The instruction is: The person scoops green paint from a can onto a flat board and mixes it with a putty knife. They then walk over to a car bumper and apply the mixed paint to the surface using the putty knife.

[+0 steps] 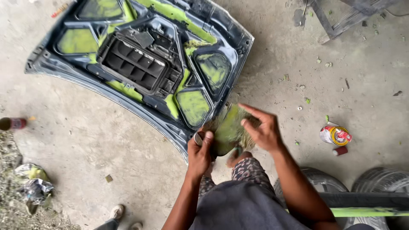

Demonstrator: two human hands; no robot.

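My left hand (200, 149) pinches a small metal scraper (198, 138) against a green-smeared curved pad (228, 127); my right hand (262, 130), fingers spread, presses its fuzzy surface. Beyond, on rough concrete floor (85, 140), a dark ribbed hood panel (140, 59) with green patches.

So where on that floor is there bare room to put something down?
Bare concrete floor lies open between the car hood panel, the crumpled rags and the left hand. Another patch runs right of the hood toward the open tin can, dotted with small scraps. It is crowded around the hands, the green-smeared pad and the tyres.
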